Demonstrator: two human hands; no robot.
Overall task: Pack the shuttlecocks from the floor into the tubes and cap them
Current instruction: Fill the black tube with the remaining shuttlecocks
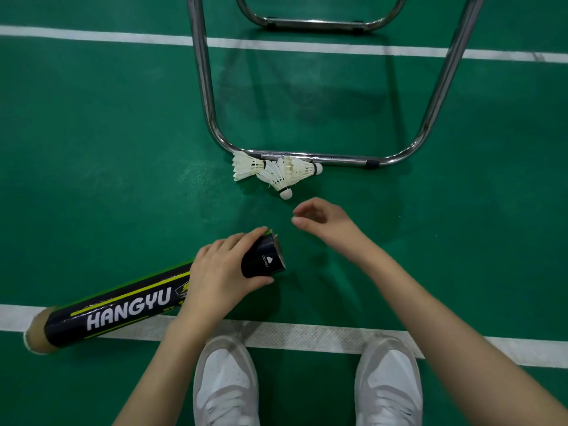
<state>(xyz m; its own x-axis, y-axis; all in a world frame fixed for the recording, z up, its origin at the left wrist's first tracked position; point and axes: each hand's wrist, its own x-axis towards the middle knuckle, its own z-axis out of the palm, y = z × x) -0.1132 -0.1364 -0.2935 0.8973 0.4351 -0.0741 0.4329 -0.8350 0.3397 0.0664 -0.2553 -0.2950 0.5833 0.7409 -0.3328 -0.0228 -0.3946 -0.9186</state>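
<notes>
Tube (123, 305): lies slanted on the floor (92, 149), open mouth turned toward the right hand, judged so for loading.
Left hand (221, 272): fingers wrapped round the tube near its mouth, steadying it.
Shuttlecocks (276, 172): three clustered against the chair frame (307, 158), just beyond the right hand.
Right hand (322, 219): empty, fingers loosely curled, hovering near the closest cork.
Caps: none visible.

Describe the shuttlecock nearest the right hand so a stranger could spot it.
Find the chrome chair frame on the green floor. Three shuttlecocks lie bunched against its front bar. This shuttlecock is the middle one, alone pointing its cork toward the person.
</notes>
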